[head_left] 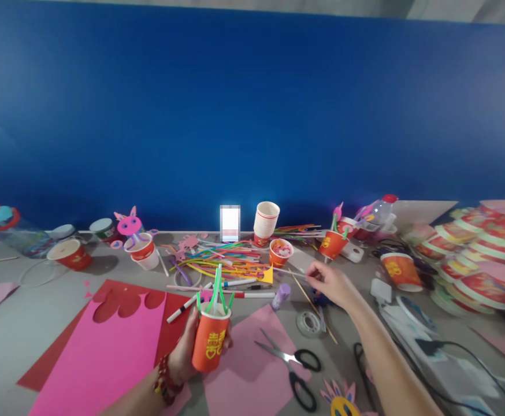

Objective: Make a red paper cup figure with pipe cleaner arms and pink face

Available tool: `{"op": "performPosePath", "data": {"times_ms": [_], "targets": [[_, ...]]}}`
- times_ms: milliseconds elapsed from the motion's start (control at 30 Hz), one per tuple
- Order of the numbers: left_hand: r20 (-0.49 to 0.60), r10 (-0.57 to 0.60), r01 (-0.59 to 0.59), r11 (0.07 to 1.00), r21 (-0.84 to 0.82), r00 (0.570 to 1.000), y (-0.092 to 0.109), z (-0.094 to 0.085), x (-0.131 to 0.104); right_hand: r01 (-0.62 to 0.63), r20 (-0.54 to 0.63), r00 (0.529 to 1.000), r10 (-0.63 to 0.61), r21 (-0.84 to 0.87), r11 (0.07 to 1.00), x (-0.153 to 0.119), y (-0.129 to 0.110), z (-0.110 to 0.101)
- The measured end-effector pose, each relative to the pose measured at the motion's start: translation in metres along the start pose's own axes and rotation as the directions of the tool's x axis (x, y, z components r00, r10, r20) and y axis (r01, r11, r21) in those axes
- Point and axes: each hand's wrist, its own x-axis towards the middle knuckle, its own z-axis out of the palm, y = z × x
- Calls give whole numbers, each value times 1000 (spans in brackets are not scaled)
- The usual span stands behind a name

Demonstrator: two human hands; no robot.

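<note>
My left hand [186,345] is wrapped round a red paper cup [210,349] with gold characters. Bent green straws [218,289] stick up out of that cup, with a paler one among them. Out to the right, my right hand [327,282] pinches the end of a thin whitish stick [290,271], whose exact kind I cannot make out. The stick points left, over the table beside a small red cup [281,253] of pink bits. Below lie black-handled scissors [293,361] on pink paper [244,358], and a purple glue stick [281,296] stands close by.
Colourful pipe cleaners or straws [229,261] are heaped in the middle. A stack of white cups [266,221] stands behind. Bright pink paper [105,352] lies left, a tape roll [308,324] and cables [408,352] right. Stacked paper bowls [490,254] rise at the far right.
</note>
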Motion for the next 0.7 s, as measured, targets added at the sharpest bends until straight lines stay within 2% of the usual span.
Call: {"op": "performPosePath", "data": {"times_ms": [67, 300, 400, 467, 533, 600, 700], "targets": [[-2, -8, 8, 1000, -11, 1000, 0, -1, 0, 1, -39, 999, 2, 70, 998, -1, 2, -3], [-11, 0, 0, 1000, -11, 1000, 2, 6, 0, 17, -47, 999, -8, 209, 978, -6, 5, 5], [-1, 34, -34, 999, 6, 999, 3, 8, 0, 31, -141, 990, 1, 225, 974, -10, 4, -1], [6, 45, -45, 999, 12, 999, 4, 9, 0, 74, -277, 961, -4, 242, 968, -13, -1, -9], [13, 48, -49, 999, 19, 999, 4, 9, -1, 150, -468, 883, -15, 252, 956, -14, -10, -16], [20, 61, -62, 998, 34, 998, 5, 11, -2, 228, -651, 759, -9, 253, 940, -12, -21, -20], [42, 89, -92, 993, 75, 995, 8, 15, -3, 315, -820, 571, 44, 268, 910, -8, -37, -23]]}}
